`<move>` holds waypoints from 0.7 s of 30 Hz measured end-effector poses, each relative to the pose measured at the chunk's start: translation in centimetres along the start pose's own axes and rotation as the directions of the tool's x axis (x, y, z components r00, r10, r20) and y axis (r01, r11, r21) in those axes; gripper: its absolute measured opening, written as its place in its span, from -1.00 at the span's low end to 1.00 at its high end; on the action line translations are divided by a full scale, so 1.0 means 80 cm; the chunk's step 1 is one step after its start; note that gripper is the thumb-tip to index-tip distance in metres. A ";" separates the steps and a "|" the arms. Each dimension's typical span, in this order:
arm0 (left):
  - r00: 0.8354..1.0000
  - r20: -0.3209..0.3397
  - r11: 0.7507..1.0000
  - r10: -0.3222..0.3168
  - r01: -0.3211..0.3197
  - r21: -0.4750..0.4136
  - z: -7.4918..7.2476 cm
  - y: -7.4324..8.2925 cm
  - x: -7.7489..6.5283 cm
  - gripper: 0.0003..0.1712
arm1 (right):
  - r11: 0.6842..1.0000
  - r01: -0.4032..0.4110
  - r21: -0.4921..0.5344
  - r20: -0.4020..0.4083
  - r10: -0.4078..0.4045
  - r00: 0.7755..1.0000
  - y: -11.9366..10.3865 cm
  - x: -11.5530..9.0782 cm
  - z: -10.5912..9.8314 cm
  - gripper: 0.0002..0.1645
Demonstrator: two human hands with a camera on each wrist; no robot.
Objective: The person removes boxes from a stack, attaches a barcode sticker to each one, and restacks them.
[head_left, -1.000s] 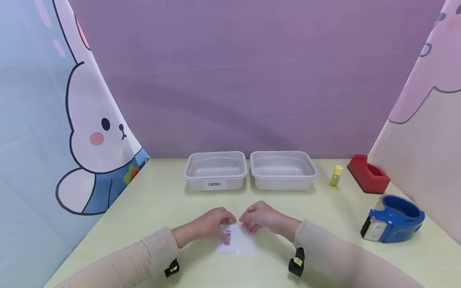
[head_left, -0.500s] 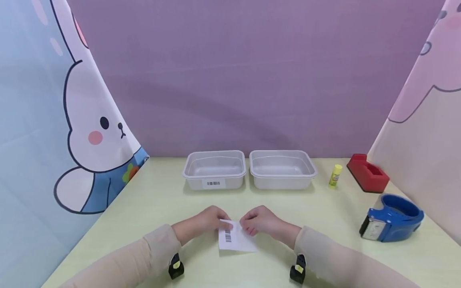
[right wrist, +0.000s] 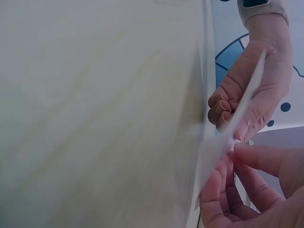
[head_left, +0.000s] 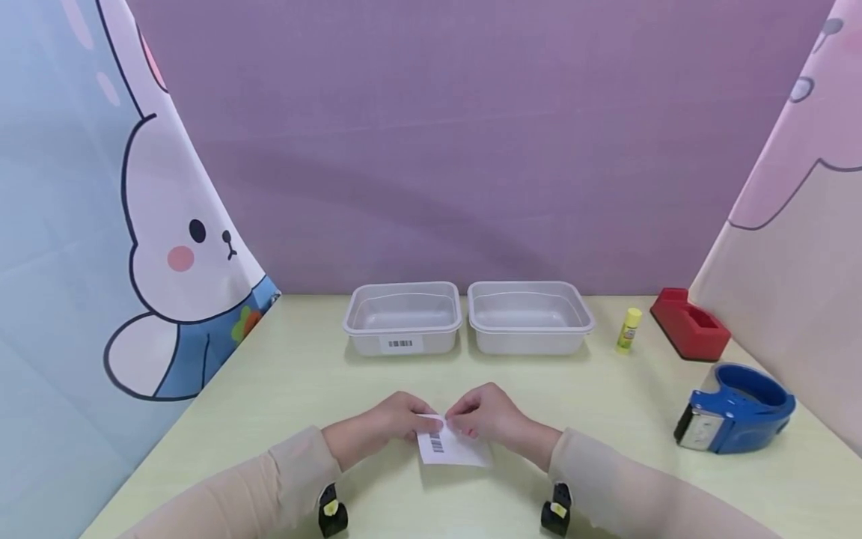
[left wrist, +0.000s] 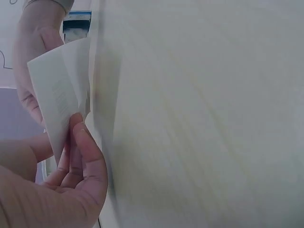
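A white barcode label (head_left: 459, 451), a small paper sheet with a printed barcode near its left side, is held tilted above the table. My left hand (head_left: 387, 425) pinches its upper left corner, thumb on top and fingers beneath. At the upper edge, my right hand (head_left: 494, 415) pinches with thumb and forefinger close to the left thumb. The left wrist view shows the label (left wrist: 57, 90) bending slightly over the left fingertips (left wrist: 78, 124). From the right wrist view the label (right wrist: 244, 102) appears nearly edge-on between both hands.
Two white plastic bins (head_left: 402, 329) (head_left: 528, 329) stand side by side at the back; the left one carries a barcode sticker (head_left: 401, 343). To the right are a yellow glue stick (head_left: 629, 330), a red tape-dispenser-like holder (head_left: 690, 328) and a blue tape dispenser (head_left: 737, 412).
The label, lying flat one second ago, has been lifted and tilted and shifted slightly right. My left hand has moved its thumb to the corner; my right hand stays near the upper edge.
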State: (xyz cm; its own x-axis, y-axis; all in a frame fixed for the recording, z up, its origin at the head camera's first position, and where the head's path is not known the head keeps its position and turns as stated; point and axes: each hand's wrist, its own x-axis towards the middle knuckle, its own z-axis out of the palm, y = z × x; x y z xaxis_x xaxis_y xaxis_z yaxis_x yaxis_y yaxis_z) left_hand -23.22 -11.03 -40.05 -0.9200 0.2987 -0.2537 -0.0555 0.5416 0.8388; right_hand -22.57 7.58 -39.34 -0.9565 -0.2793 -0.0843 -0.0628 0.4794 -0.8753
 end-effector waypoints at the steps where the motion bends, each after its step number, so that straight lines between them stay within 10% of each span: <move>1: 1.000 -0.005 1.000 0.000 0.000 -0.001 0.001 0.001 -0.001 -0.78 | 1.000 0.007 -0.002 -0.006 -0.007 1.000 -0.001 -0.001 0.000 -0.95; 21: 0.999 -0.026 0.995 0.034 -0.036 -0.089 0.008 -0.001 -0.004 -0.76 | 0.991 0.103 -0.085 -0.111 -0.112 0.987 0.002 -0.001 -0.001 -0.96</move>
State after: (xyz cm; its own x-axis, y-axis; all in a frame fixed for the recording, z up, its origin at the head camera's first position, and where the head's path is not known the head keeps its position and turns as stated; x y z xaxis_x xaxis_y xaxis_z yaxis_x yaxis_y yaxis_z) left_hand -22.69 -10.63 -40.37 -0.9310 0.2964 -0.2129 -0.0567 0.4587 0.8868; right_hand -22.50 7.72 -39.41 -0.9692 -0.2368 0.0675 -0.1846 0.5171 -0.8358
